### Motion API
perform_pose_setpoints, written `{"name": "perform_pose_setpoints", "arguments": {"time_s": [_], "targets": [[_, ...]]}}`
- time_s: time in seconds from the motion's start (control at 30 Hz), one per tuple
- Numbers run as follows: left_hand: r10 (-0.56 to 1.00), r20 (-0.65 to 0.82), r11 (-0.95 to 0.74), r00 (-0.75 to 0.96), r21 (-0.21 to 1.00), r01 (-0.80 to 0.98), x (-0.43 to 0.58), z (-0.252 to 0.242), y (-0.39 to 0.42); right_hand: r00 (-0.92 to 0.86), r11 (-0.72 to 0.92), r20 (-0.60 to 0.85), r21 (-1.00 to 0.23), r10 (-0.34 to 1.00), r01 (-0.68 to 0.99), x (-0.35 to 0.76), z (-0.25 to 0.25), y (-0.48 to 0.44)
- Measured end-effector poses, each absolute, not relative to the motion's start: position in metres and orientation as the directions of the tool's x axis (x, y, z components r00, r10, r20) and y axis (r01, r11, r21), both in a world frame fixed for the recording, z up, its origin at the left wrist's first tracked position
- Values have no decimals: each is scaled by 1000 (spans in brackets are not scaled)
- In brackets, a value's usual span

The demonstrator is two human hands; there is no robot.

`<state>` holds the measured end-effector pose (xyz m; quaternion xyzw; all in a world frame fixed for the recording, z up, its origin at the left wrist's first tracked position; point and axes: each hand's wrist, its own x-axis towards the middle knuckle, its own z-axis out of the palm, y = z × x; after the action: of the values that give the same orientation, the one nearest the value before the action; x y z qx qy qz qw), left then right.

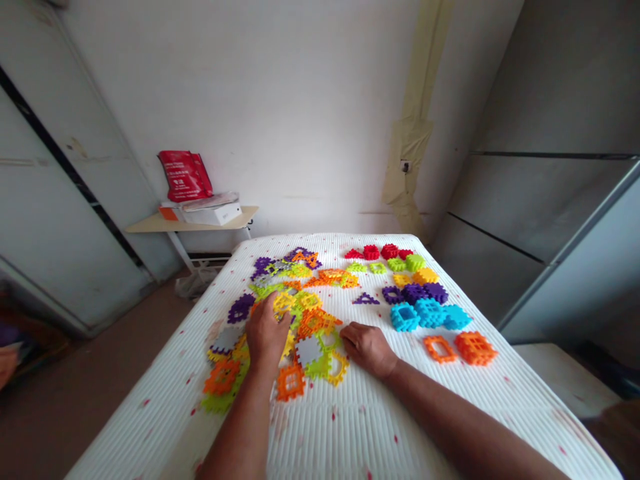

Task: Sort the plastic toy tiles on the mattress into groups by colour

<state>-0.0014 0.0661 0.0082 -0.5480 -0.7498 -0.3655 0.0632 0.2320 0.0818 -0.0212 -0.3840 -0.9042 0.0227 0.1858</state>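
Note:
My left hand (pixel 267 330) reaches into a heap of mixed plastic interlocking tiles, its thumb and fingers closed at a yellow tile (pixel 284 303). My right hand (pixel 369 348) rests on the table at the heap's right edge, fingers curled in; whatever they may hold is hidden. Close to its fingertips lie a lime green tile (pixel 330 339) and a yellow ring-shaped tile (pixel 338 369). Between the hands are a grey square tile (pixel 309 351) and orange tiles (pixel 316 321). A purple triangular tile (pixel 366 299) lies beyond my right hand.
Sorted groups line the table's right side: red tiles (pixel 390 251), green tiles (pixel 415 262), purple tiles (pixel 415 293), blue tiles (pixel 430 312) and orange tiles (pixel 475 349). A white ribbed cover (pixel 350 433) spreads over the table. Behind left, a small desk (pixel 150 225) bears a red bag (pixel 184 175).

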Motion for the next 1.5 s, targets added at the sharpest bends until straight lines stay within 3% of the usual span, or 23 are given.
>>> {"name": "perform_pose_setpoints", "arguments": {"time_s": [0.2, 0.43, 0.73, 0.93, 1.17, 1.33, 1.5], "targets": [[825, 429, 202, -368, 384, 901, 1, 5, 67, -599, 649, 272, -158, 753, 744, 231, -12, 83], [805, 548, 71, -229, 295, 953, 12, 4, 64, -419, 452, 279, -67, 864, 889, 223, 6, 125], [778, 591, 19, -215, 319, 947, 9, 5, 63, -191, 206, 241, -39, 952, 978, 206, 0, 175], [793, 561, 34, -235, 345, 938, 13, 5, 64, -247, 262, 223, -38, 943, 964, 203, -2, 178], [791, 562, 30, -243, 361, 932, 14, 5, 63, -436, 469, 245, -97, 866, 878, 189, 2, 162], [790, 561, 23, -248, 377, 926, 13, 4, 63, -519, 581, 283, -221, 807, 783, 179, 9, 147], [788, 560, -44, -254, 463, 885, 10, 2, 66, -466, 580, 347, -436, 814, 688, 180, 14, 146]]}}
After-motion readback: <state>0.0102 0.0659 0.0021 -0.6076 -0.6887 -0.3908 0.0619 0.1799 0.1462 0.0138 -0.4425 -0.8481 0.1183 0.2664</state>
